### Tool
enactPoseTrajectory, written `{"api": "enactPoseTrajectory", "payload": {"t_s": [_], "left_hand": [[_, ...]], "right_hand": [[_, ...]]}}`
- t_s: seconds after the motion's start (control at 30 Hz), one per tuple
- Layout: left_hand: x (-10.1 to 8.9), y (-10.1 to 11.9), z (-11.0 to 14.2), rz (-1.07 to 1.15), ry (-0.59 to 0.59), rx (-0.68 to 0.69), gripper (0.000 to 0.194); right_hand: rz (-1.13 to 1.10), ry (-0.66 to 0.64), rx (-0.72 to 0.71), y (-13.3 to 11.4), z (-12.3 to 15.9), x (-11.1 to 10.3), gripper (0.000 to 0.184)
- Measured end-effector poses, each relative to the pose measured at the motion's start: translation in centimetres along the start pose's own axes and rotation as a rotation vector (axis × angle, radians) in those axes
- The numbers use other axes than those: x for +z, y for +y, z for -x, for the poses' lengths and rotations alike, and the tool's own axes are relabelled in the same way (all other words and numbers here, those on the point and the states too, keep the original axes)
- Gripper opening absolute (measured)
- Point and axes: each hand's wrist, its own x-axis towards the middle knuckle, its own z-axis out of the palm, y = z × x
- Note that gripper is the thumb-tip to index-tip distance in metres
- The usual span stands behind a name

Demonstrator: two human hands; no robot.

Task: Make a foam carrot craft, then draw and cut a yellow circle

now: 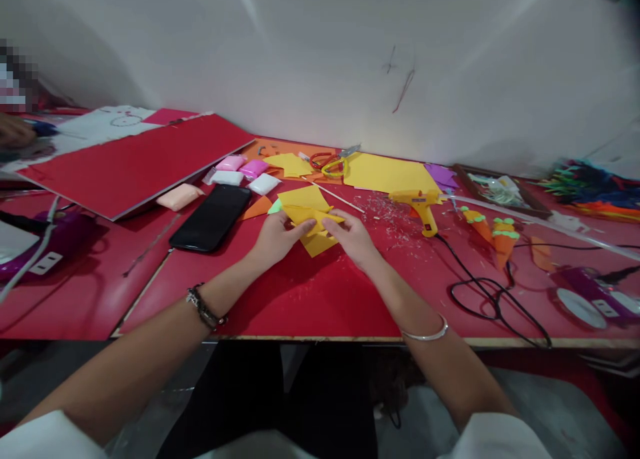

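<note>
Between my two hands is a folded piece of yellow paper point(320, 222), gripped from both sides just above the red tabletop. My left hand point(277, 238) pinches its left part, thumb on top. On the right side my right hand point(353, 238) holds it with thumb and fingers. Another yellow sheet point(305, 197) lies right behind and under the held piece. A bit of light green paper point(275, 207) and an orange paper piece point(257, 208) lie just left of my left hand. The fingertips beneath the paper are hidden.
A black phone point(211, 218) and soft clay packs point(255, 168) lie left. Behind are scissors point(334, 164) and yellow card point(390, 172). On the right are a yellow glue gun point(423, 209), its looping cord and orange paper cones point(503, 240). Another person's hand point(15, 131) is far left.
</note>
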Motion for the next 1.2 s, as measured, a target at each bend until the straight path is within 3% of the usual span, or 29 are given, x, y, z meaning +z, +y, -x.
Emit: {"api": "enactPoseTrajectory", "payload": {"t_s": [0.13,0.27,0.4,0.67,0.83,0.93,1.2], "left_hand": [[0.05,0.01,0.03,0.111,-0.032,-0.027,0.039],[0.05,-0.14,0.02,0.122,-0.03,-0.036,0.041],[0.04,-0.3,-0.05,0.093,-0.031,-0.039,0.045],[-0.05,-0.36,-0.13,0.037,-0.04,-0.038,0.045],[-0.03,-0.31,-0.12,-0.041,-0.144,-0.025,0.04],[0.01,-0.22,-0.09,-0.038,-0.173,0.001,0.037],[-0.1,0.18,-0.02,-0.072,-0.085,0.031,0.033]], "right_hand": [[-0.005,0.11,-0.033,-0.35,-0.11,-0.21,0.019],[-0.044,0.115,-0.052,-0.2,-0.25,-0.26,0.017],[-0.127,0.151,-0.041,-0.15,-0.37,-0.3,0.031],[0.076,0.102,-0.118,-0.28,-0.25,-0.51,0.012],[0.313,0.062,-0.241,-0.58,0.06,-0.52,0.01],[0.266,-0.003,-0.209,-0.83,0.13,-0.58,0.011],[0.091,-0.101,-0.096,-0.88,0.17,-0.53,0.013]]}}
